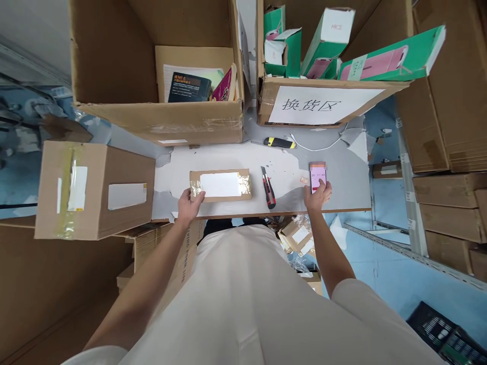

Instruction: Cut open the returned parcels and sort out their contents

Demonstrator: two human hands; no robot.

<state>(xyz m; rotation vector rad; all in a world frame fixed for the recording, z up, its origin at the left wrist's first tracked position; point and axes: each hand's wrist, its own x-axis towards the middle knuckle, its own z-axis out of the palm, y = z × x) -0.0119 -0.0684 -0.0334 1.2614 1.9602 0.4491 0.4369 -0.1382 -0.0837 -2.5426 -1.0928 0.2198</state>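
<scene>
My left hand [189, 207] grips the near left corner of a small flat cardboard box [245, 190], its thumb on top. The box lies on the worktable and carries a blank-looking white label and clear tape. At the table's right side, my right hand [318, 196] is over a phone [317, 170] lying with its pink screen lit. One fingertip is on the screen, and the thumb is spread away beside the left edge. A red and black utility knife [269, 191] lies between the hands, apart from both.
Behind stand a large open carton [160, 119] with books and another carton [266, 109] of green boxes. A yellow and black cutter [279, 143] and a white cable [315, 150] lie before them. A taped carton [127, 172] is at left. The worktable's front edge [342, 210] faces me.
</scene>
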